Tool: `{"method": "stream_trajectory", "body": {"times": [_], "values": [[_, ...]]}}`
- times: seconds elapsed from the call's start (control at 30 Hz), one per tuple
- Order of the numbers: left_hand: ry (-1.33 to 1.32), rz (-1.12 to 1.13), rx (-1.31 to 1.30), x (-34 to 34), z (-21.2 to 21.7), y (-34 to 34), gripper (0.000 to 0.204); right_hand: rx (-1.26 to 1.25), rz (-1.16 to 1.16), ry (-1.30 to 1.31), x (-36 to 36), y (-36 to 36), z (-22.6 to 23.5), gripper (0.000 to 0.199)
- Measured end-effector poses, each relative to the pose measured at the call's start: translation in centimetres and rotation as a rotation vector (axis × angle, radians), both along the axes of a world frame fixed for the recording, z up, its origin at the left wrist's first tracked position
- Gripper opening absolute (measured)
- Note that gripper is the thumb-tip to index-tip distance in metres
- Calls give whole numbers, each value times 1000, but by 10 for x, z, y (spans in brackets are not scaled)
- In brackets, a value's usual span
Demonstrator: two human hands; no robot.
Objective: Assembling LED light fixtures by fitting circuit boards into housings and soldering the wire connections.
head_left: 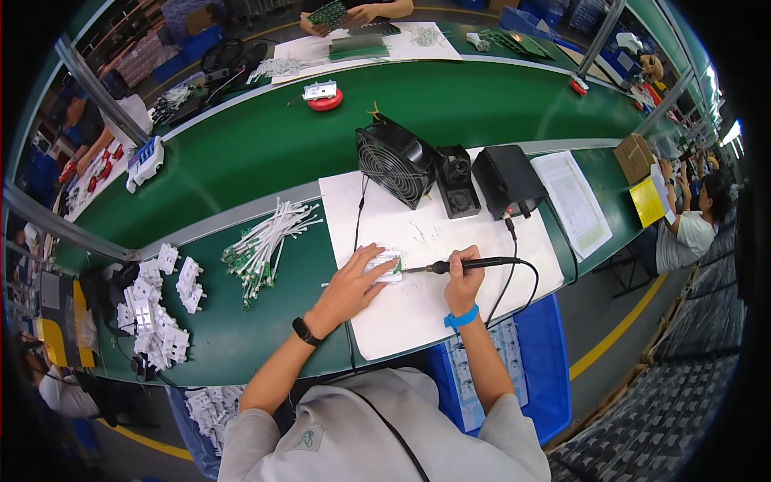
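Observation:
My left hand (pixel 352 287) lies over a small white plastic housing (pixel 392 275) with a green circuit board in it, its fingers holding the housing down on a white sheet (pixel 401 325). In my closed right hand (pixel 464 281) is a soldering iron (pixel 491 262), held like a pen and pointing left. The iron's tip reaches the housing's right edge; whether it touches the board is too small to tell. A black cord runs from the iron to a black soldering station (pixel 510 181).
Behind the work stand a black fan (pixel 397 161) and an iron stand (pixel 458 185). White wires with green boards (pixel 273 241) and piled white housings (pixel 148 313) lie left. Papers (pixel 572 201) lie right; a blue bin (pixel 550 377) sits below. Beyond the green conveyor (pixel 265 140), a person handles boards.

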State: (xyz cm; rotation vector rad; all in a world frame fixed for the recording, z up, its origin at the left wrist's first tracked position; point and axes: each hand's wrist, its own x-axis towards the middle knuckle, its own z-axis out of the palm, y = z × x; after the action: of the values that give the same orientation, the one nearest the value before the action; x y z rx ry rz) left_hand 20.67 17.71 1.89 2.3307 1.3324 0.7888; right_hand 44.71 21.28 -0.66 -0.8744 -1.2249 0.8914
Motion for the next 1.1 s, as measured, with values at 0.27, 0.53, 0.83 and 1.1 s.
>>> {"method": "stream_trajectory", "body": {"times": [0.27,0.53,0.83,1.1], "values": [[-14,7,21,0,-1,-1,47,-23,7,-25,2,-1,-6,18],[-13,-2,-14,-2,-1,-2,48,-47,-11,-11,2,1,-7,16],[-17,5,1,-2,-3,-4,48,-60,-158,20,6,5,-11,12],[-10,6,34,-3,-8,-8,48,-38,-248,85,5,6,-4,13]]}}
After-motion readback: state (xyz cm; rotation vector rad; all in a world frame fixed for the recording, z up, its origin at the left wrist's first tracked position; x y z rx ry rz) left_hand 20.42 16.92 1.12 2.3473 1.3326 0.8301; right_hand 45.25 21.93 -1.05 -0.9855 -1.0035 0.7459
